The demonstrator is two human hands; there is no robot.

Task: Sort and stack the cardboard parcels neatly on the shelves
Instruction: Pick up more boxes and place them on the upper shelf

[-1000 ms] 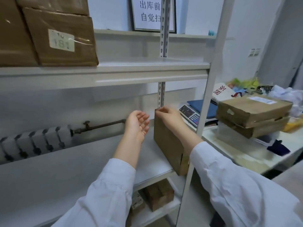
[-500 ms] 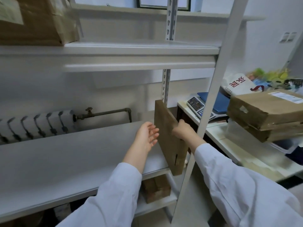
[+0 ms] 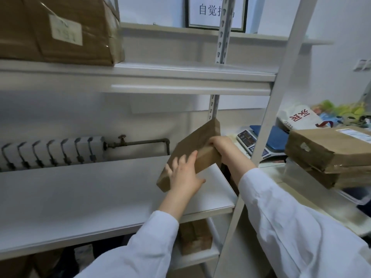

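A flat brown cardboard parcel [image 3: 197, 140] is tilted over the right end of the middle shelf [image 3: 80, 193], its lower left corner down near the shelf board. My left hand [image 3: 183, 173] lies on its near face with fingers spread. My right hand [image 3: 221, 146] grips its right edge, fingers curled round it. Both arms wear white sleeves.
A large labelled box [image 3: 60, 31] sits on the upper shelf [image 3: 180, 77] at left. Two stacked parcels [image 3: 329, 155] rest on a table at right, behind a scale [image 3: 252, 142] and a white shelf post [image 3: 267, 125]. More boxes [image 3: 195, 235] stand on the lower shelf.
The parcel stood upright on its edge at the shelf's right end; it has now tipped leftward. My left hand has come onto its face, my right hand has shifted along its edge.
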